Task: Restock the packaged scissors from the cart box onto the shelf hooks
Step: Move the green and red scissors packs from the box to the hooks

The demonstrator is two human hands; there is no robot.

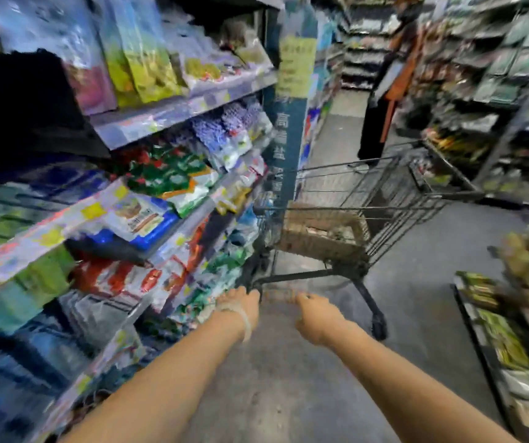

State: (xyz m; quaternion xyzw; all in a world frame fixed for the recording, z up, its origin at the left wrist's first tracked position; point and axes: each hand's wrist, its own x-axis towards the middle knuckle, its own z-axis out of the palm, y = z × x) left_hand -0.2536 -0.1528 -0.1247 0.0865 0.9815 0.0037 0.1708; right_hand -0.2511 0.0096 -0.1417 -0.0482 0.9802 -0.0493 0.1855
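Note:
A dark wire shopping cart (394, 199) stands in the aisle ahead of me. It carries a brown cardboard box (317, 241), and motion blur hides what is inside. Both my arms stretch forward to the cart's handle (280, 295). My left hand (244, 303), with a pale band at the wrist, grips the handle's left end. My right hand (315, 319) holds its right end with curled fingers. I cannot make out any packaged scissors or shelf hooks in this blurred view.
Shelves of bagged goods (148, 193) run close along the left, ending at a blue pillar (287, 129). More racks (512, 330) line the right. A person in an orange apron (391, 87) stands farther down the grey-floored aisle, beyond the cart.

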